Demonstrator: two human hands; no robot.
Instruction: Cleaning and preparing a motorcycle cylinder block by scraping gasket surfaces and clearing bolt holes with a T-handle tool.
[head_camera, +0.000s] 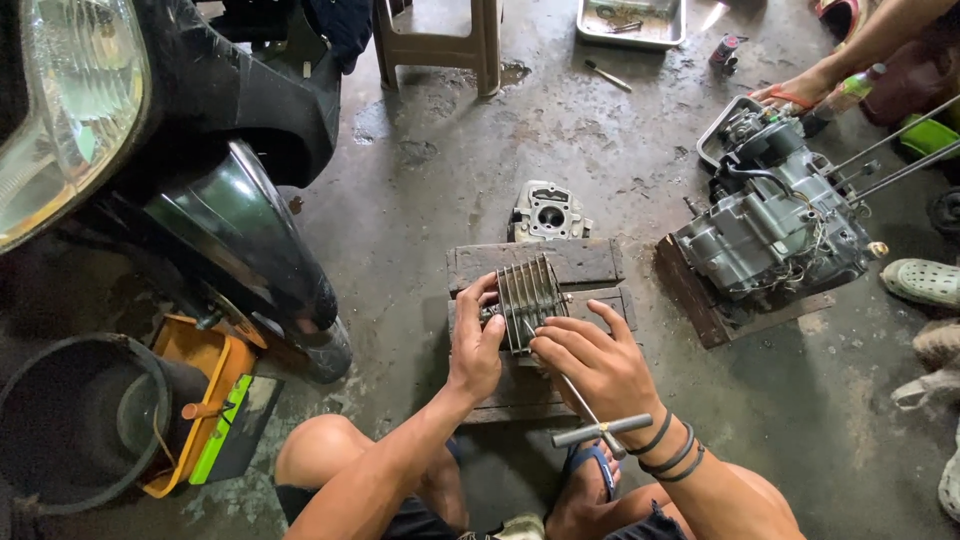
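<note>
Left grip (476, 345) clasps the finned engine cylinder (527, 291) from its nine o'clock side, fingers curled on the fins. Right grip (592, 362) pinches a T-handle wrench (590, 412) whose shaft runs into the cylinder. It sits on wooden blocks (580, 262) on the floor, cylinder head (547, 212) at twelve o'clock.

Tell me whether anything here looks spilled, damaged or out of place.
Wet patches and dark stains spread over the grey concrete floor near the brown plastic stool. A small tool lies loose there beside the metal tray.
</note>
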